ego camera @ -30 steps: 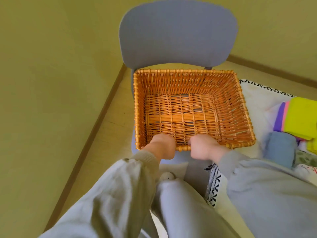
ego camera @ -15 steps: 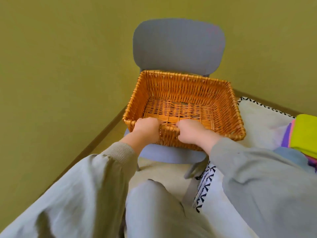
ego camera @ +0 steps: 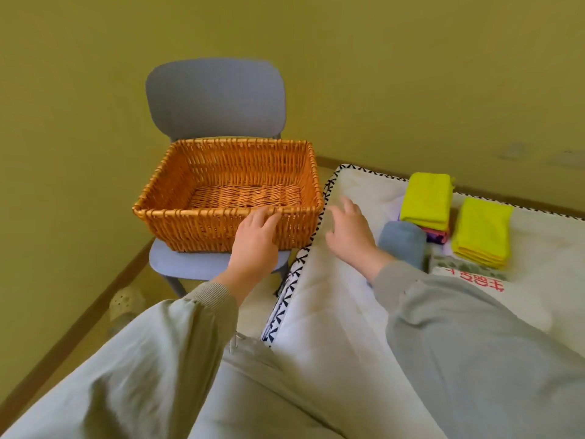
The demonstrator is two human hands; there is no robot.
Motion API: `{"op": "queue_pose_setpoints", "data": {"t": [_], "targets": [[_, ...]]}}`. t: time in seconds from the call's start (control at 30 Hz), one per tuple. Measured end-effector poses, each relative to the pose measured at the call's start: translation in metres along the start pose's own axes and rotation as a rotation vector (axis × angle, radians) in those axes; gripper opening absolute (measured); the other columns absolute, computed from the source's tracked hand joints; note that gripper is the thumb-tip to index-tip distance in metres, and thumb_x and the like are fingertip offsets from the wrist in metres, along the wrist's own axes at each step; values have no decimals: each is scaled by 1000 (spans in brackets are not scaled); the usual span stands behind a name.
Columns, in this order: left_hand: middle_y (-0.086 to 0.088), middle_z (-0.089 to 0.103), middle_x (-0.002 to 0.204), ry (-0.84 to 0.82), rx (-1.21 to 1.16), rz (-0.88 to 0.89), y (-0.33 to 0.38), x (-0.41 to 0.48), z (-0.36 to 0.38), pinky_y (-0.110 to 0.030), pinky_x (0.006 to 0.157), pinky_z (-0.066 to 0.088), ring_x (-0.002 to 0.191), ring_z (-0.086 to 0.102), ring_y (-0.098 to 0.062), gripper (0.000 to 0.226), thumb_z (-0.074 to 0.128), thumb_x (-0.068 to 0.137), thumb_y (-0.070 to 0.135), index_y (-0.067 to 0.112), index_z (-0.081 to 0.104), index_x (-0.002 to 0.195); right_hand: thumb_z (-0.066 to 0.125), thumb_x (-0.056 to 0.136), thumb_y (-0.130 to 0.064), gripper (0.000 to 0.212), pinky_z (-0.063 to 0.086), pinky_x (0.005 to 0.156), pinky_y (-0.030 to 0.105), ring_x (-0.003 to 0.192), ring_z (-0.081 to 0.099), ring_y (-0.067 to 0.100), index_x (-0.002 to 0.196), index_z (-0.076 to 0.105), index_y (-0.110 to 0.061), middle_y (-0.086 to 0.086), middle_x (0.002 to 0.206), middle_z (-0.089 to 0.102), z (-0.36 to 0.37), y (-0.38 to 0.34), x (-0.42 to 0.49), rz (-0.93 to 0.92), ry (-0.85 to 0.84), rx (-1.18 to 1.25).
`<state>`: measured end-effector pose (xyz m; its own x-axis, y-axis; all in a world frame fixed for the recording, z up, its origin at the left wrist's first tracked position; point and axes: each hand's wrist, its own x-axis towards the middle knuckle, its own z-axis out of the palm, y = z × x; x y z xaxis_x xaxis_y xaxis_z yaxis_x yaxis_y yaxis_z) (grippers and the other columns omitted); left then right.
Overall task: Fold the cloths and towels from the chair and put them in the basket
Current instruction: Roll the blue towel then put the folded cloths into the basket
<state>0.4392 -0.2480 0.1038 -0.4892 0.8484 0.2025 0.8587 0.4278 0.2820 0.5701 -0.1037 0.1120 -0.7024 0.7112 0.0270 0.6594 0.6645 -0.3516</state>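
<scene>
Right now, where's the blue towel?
Head view, right of centre: the blue towel lies on the white mattress, just right of the right hand and in front of the farther yellow stack.

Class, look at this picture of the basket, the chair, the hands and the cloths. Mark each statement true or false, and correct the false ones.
1. The basket stands on the chair. True.
2. Folded cloths lie inside the basket. False: the basket is empty, and the folded cloths lie on the mattress.
3. Two stacks of yellow cloths lie on the mattress. True.
4. The right hand grips the blue towel. False: its fingers are spread over the mattress and hold nothing; the towel is beside it.
5. The left hand is at the basket's near rim. True.
</scene>
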Motion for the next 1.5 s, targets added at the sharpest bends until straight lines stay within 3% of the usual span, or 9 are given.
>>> {"op": "queue_pose_setpoints", "data": {"t": [0.2,0.43,0.53,0.67,1.0,1.13,1.27,1.37,1.5], "targets": [[-8,44,139,-309,-57,199,66,27,46,-39,100,41,124,41,-28,58,45,86,3,13,38,143,53,88,-16,35,37,97,36,120,39,35,121,56,-6,17,130,39,-12,88,-6,337,48,-59],[-15,50,137,-800,-599,-308,132,25,99,-30,93,42,120,53,-29,53,49,98,28,9,34,144,46,93,-16,31,36,97,30,123,46,32,119,57,-3,19,129,54,1,130,-2,621,-55,68],[-17,48,139,-844,-776,-431,144,20,111,-36,101,41,118,52,-27,53,53,96,25,8,37,143,49,91,-13,35,40,92,31,119,50,33,123,53,2,19,126,53,9,136,-2,775,-83,142],[-13,50,132,-839,-918,-512,149,25,119,-27,75,44,102,49,-22,59,59,93,28,10,34,144,57,87,-17,40,42,88,30,116,53,29,123,50,0,17,125,55,19,155,-4,920,28,233],[-8,59,115,-801,-1039,-640,133,33,132,-22,60,48,89,58,-18,50,64,88,33,8,47,128,58,93,-15,9,34,33,13,50,37,12,88,50,-11,3,68,46,21,149,-5,992,-308,1017],[-13,64,115,-813,-1147,-719,111,32,125,-46,89,54,104,63,-31,63,75,64,28,6,53,119,56,94,-20,15,37,40,17,52,43,12,82,49,-15,2,71,47,35,140,-2,965,-336,1031],[-15,64,114,-869,-1288,-751,101,26,124,-44,90,53,102,63,-31,44,65,74,5,4,55,116,71,82,-15,20,53,84,43,89,64,29,96,62,-3,15,101,67,44,132,-2,954,-204,1028],[-15,62,122,-950,-1334,-738,97,23,122,-44,94,51,110,61,-32,62,65,65,10,7,51,126,61,89,-5,29,48,86,42,94,59,26,117,57,4,13,94,63,31,119,-10,951,-298,1169],[-10,68,110,-929,-1352,-778,97,20,118,-35,81,54,100,65,-25,35,71,83,24,11,57,112,58,92,-7,32,48,81,38,85,59,21,122,54,0,9,100,62,24,112,-20,895,-388,1227]]}}
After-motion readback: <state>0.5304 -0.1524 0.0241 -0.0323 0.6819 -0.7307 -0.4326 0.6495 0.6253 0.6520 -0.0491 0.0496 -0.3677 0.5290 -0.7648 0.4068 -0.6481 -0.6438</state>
